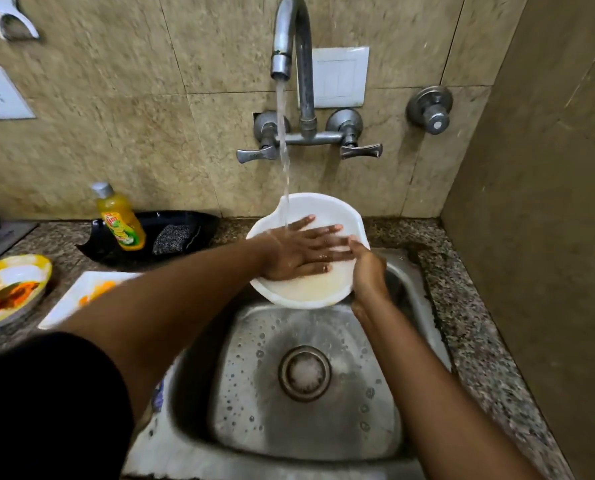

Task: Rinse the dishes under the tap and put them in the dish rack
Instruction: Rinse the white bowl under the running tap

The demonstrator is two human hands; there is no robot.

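A white bowl (318, 207) with a small spout is tilted over the steel sink (254, 403), under the running tap (291, 39). Water streams onto its inner wall and cloudy water pools at its low side. My left hand (298, 249) lies flat inside the bowl, fingers spread. At the right rim, my right hand (369, 268) grips the bowl and holds it up. Left on the counter wait a yellow-rimmed plate (10, 289) with orange food stains and a white square plate (81, 296), also stained. No dish rack is in view.
A yellow dish-soap bottle (121, 220) and a scrub pad (173, 237) rest in a black tray (199, 221) behind the sink's left side. A tiled wall stands close on the right. Granite counter (476, 306) runs around the sink. Wall sockets are mounted on the backsplash.
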